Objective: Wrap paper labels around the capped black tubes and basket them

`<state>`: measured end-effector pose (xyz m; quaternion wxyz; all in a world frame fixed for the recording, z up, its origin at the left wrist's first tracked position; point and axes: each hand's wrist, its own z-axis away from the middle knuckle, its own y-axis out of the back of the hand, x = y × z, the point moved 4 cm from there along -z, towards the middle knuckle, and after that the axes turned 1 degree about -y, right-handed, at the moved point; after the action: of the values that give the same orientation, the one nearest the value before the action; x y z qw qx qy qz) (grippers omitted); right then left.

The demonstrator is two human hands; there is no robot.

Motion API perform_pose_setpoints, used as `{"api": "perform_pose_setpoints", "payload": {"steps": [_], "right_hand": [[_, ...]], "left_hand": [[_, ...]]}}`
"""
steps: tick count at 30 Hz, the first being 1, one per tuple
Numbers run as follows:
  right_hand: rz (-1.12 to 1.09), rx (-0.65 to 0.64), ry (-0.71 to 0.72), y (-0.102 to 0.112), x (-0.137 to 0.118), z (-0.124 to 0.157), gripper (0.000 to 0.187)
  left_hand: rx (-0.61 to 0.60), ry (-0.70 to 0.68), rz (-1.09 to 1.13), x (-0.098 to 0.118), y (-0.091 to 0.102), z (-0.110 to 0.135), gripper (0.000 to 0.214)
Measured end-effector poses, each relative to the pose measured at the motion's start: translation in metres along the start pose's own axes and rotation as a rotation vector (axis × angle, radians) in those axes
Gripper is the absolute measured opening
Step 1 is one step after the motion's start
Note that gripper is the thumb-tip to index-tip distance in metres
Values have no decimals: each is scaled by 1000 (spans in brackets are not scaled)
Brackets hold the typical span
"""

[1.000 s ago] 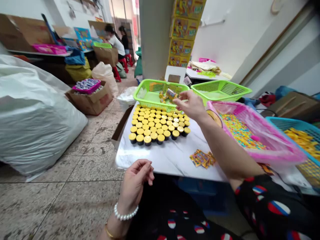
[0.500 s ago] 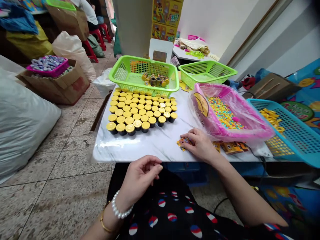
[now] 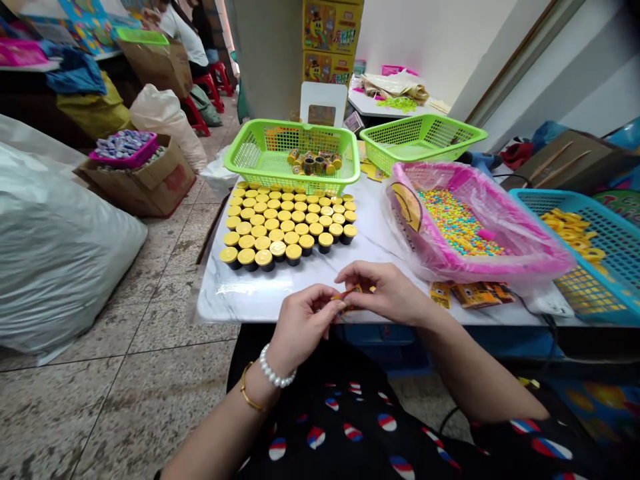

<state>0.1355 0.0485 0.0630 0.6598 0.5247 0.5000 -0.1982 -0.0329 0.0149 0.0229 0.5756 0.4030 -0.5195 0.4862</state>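
Between my two hands is a small orange printed label sheet [image 3: 354, 291], partly covered by fingers. My left hand [image 3: 305, 321] pinches its near edge, and my right hand [image 3: 387, 292] grips it from the other side, both just above the table's front edge. Ahead of them stand rows of small black cups with yellow lids [image 3: 279, 250], packed close together. More of the printed orange pieces [image 3: 477, 295] lie on the table to the right of my right hand, partly under the pink basket.
A pink plastic-lined basket [image 3: 525, 257] holds colourful candy beads [image 3: 457, 223]. Beside it, a blue basket [image 3: 617, 233] contains yellow ring-shaped pieces [image 3: 573, 230]. A green basket [image 3: 240, 157] with wrapped cups sits behind the rows; another green basket [image 3: 425, 143] is to its right.
My right hand has lifted the orange printed piece off the table and brought it leftward. My left hand has moved up and right and now grips it too. The view has shifted slightly.
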Motion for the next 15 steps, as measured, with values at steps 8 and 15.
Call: {"api": "perform_pose_setpoints", "payload": {"steps": [8, 15], "right_hand": [[-573, 230, -277, -58, 10, -3, 37], [-571, 259, -233, -92, 3, -18, 35]], "left_hand": [[326, 69, 447, -11, 35, 12, 35], [332, -36, 220, -19, 37, 31, 40]]}}
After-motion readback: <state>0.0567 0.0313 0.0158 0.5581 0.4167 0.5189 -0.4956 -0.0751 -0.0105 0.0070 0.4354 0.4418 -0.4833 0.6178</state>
